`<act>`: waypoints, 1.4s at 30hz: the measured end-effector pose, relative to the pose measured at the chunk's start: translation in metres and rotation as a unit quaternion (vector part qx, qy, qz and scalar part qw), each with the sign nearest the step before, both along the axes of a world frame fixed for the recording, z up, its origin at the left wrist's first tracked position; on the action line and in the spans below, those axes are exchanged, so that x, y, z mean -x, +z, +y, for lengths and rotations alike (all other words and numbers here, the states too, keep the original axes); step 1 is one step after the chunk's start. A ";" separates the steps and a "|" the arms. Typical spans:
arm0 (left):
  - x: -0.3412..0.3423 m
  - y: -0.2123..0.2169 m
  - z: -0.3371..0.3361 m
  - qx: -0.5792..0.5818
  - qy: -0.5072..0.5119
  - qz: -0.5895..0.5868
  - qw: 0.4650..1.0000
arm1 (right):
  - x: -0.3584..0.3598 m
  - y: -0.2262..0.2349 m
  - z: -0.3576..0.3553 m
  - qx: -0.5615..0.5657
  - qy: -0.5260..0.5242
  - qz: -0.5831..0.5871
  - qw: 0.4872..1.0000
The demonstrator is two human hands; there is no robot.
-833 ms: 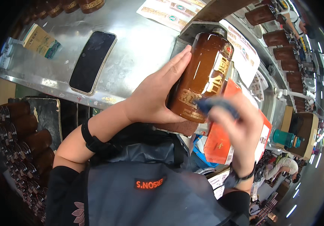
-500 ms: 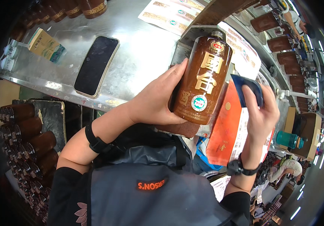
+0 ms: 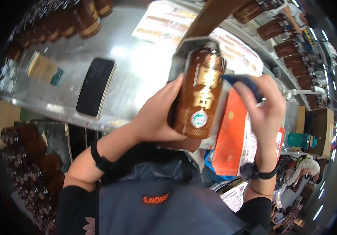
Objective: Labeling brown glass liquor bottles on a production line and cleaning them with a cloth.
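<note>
My left hand [image 3: 158, 117] grips a tall brown glazed bottle [image 3: 199, 94] with gold characters and a round seal on its front, holding it upright over the edge of a metal table [image 3: 137, 58]. My right hand [image 3: 264, 113] is beside the bottle's right side and pinches a dark blue cloth [image 3: 243, 83] against the bottle's upper part. Black bands sit on both wrists.
A black phone [image 3: 96, 87] lies face up on the table, with a small tan carton [image 3: 43, 68] at the far left. Brown bottles line the table's back edge [image 3: 80, 17], a shelf at right [image 3: 290, 49] and a crate at lower left [image 3: 23, 152]. An orange box [image 3: 231, 137] stands behind the bottle.
The bottle has been turned so its labelled front faces me and brought more upright. My right hand with the blue cloth moved from the bottle's front to its upper right side.
</note>
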State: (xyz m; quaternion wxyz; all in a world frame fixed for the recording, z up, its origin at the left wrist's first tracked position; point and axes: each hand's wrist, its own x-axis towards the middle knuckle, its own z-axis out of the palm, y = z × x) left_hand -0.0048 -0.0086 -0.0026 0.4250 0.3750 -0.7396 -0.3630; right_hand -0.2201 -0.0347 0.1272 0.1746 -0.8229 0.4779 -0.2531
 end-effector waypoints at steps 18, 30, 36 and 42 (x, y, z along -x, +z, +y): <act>0.004 0.012 -0.006 -0.083 -0.040 0.015 0.996 | 0.014 -0.018 -0.003 0.082 -0.189 -0.139 0.969; 0.007 -0.001 -0.014 0.076 -0.034 -0.102 0.991 | 0.011 -0.025 0.034 -0.074 -0.067 -0.180 0.979; 0.005 0.001 -0.014 0.059 -0.053 -0.086 0.993 | 0.020 -0.026 0.032 -0.024 0.040 -0.133 0.990; 0.002 0.003 -0.015 0.042 -0.046 -0.065 0.996 | 0.045 -0.039 -0.020 -0.007 -0.154 -0.127 0.980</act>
